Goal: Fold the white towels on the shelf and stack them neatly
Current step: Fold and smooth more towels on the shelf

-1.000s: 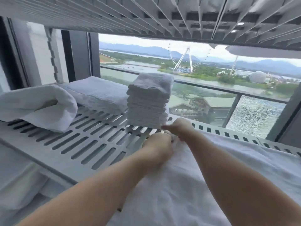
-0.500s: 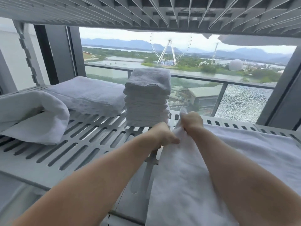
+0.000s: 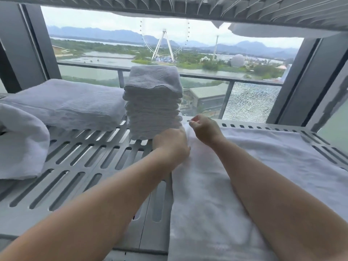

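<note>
Now L hand (image 3: 170, 143) grips fluffy flat towel (image 3: 216, 185) corner; R hand (image 3: 205, 129) curled, hold unclear.

Flat white towel (image 3: 244, 176) spread on slotted shelf (image 3: 75, 166), R side; tall folded stack (image 3: 152, 108) upright just L.

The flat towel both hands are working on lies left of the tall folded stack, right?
No: in the head view the flat towel lies right of the tall folded stack; the left hand and right hand work at its far corner.
</note>
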